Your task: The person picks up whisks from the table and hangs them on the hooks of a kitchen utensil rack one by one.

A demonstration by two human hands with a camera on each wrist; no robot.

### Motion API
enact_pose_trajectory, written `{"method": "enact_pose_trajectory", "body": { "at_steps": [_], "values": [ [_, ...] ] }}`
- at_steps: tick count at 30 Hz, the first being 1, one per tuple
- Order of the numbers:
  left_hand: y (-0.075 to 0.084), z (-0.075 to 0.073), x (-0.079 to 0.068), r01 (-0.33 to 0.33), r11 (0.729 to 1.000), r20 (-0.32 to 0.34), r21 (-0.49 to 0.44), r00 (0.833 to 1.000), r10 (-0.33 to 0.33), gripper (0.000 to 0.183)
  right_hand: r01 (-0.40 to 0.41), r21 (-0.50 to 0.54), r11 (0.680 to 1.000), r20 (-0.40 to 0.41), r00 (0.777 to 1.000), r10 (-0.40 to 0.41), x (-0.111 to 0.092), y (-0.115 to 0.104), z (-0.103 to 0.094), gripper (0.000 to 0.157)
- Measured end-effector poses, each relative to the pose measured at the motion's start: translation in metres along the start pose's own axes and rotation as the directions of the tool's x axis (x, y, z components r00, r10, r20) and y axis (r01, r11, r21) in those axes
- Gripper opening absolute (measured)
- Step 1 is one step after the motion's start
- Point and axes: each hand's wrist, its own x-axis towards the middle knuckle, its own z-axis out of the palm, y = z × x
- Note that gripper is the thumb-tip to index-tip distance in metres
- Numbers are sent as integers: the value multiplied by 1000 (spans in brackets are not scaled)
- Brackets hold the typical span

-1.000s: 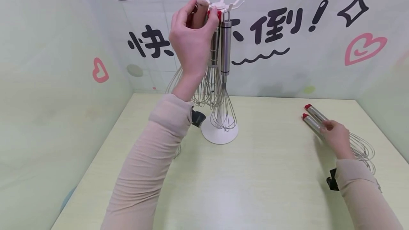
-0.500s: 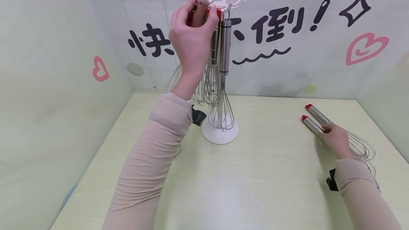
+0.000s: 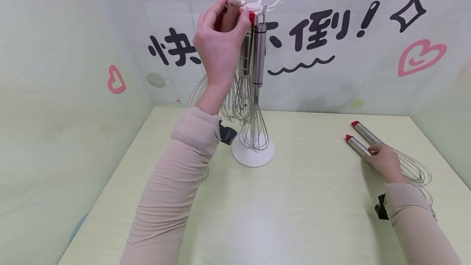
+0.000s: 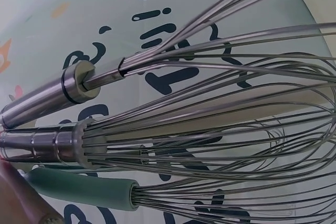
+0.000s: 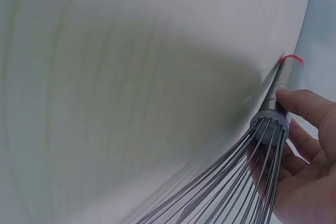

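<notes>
At the top of the white hook stand (image 3: 254,159), my left hand (image 3: 218,48) pinches the red end of a steel-handled whisk (image 3: 245,60); its fingers partly hide the hook. Beside it hangs a plain steel whisk (image 3: 259,50) by its loop. The left wrist view also shows a green-handled whisk (image 4: 84,188) close to the hand. On the right, my right hand (image 3: 387,162) grips another red-tipped whisk (image 3: 356,144) low on its handle; the right wrist view shows the thumb on the handle (image 5: 278,95) and fingers beneath.
One more red-tipped whisk (image 3: 366,131) lies on the pale table (image 3: 294,216) just beyond the right hand. Some wires (image 3: 205,174) show past the left sleeve. A printed cloth backdrop (image 3: 331,85) stands behind the table, with side panels left and right.
My right hand has shifted slightly left with its whisk, widening the gap to the other whisk lying there. The left hand stays nearly still; the hanging plain whisk has shifted slightly left.
</notes>
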Motion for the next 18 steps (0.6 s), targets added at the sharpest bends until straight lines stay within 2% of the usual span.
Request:
{"method": "enact_pose_trajectory", "body": {
  "at_steps": [10,18],
  "values": [
    [-2,-2,3,26,999,33,-38,999,-25,50,17,38,999,14,1000,-17,2,-5,1,42],
    [-3,-5,7,49,998,79,-51,996,-45,50,35,84,996,43,998,-39,7,-27,-6,46]
  ]
}}
